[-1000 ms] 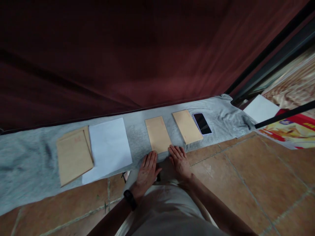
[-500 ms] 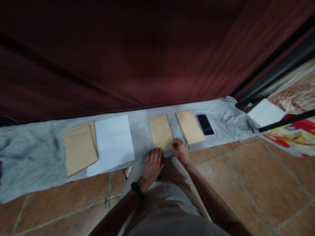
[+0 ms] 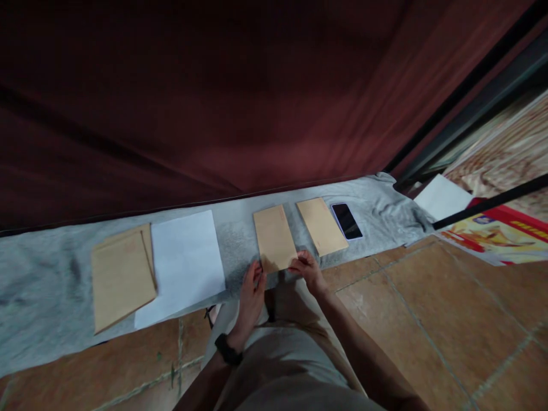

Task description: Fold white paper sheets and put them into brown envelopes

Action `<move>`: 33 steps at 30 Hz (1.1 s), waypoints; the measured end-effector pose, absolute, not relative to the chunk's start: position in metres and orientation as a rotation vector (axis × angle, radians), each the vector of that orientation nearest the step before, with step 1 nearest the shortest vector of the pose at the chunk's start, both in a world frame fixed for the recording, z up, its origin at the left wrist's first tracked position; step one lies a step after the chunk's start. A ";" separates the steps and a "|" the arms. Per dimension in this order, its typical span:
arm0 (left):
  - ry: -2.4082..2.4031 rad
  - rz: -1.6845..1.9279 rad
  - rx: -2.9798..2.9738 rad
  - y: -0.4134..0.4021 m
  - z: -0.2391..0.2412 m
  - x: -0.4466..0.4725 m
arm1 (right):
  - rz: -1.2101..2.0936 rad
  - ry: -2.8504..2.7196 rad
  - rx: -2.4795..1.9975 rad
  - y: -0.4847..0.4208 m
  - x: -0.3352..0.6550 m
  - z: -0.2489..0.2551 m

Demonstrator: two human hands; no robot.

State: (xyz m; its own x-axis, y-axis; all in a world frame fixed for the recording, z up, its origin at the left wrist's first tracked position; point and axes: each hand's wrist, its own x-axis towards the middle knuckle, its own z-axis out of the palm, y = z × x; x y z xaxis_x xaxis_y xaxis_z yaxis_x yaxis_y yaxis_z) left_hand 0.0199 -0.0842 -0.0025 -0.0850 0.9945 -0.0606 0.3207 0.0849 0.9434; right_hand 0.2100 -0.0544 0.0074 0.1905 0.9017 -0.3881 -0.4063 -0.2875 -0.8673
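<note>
A brown paper envelope (image 3: 274, 237) lies in front of me on the grey cloth, its near edge toward my body. My left hand (image 3: 252, 288) has its thumb and fingers closed at the near left corner. At the near right corner, my right hand (image 3: 307, 268) pinches the paper between thumb and bent fingers. To the right lies a second brown envelope (image 3: 322, 226), touched by neither hand. Beside it rests a phone (image 3: 347, 221) with a dark screen and a pale purple edge.
Left of me, white paper sheets (image 3: 184, 265) lie partly under a stack of brown envelopes (image 3: 123, 277). The narrow bench is covered with grey cloth (image 3: 43, 285), against a dark red curtain (image 3: 257, 114). On the right are a dark metal bar (image 3: 492, 211) and a colourful printed box (image 3: 500, 234).
My left hand has gone from lying flat over the envelope's near edge to gripping its near left corner. My right hand now grips the near right corner. The view has shifted slightly.
</note>
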 end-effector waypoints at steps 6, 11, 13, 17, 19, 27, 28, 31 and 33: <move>1.340 0.959 0.834 -0.059 0.018 0.022 | 1.474 -0.594 -1.199 -0.059 0.216 0.019; 1.220 0.872 0.772 -0.055 0.034 0.036 | 1.398 -0.390 -1.187 -0.062 0.224 0.021; 1.194 0.880 0.774 -0.055 0.038 0.044 | 1.418 -0.271 -1.138 -0.065 0.227 0.021; 1.177 0.887 0.845 -0.056 0.043 0.060 | 1.556 -0.202 -1.037 -0.074 0.228 0.023; 1.168 0.871 0.887 -0.054 0.046 0.069 | 1.576 -0.237 -1.054 -0.077 0.229 0.025; 1.069 0.792 0.910 -0.044 0.054 0.107 | 1.386 -0.315 -1.115 -0.065 0.276 0.034; 1.074 0.789 0.903 -0.045 0.053 0.109 | 1.348 -0.292 -1.132 -0.062 0.285 0.034; 1.115 0.765 0.915 -0.048 0.045 0.109 | 1.244 -0.206 -1.203 -0.055 0.311 0.032; 1.152 0.732 0.930 -0.052 0.039 0.106 | 1.216 -0.176 -1.242 -0.053 0.324 0.028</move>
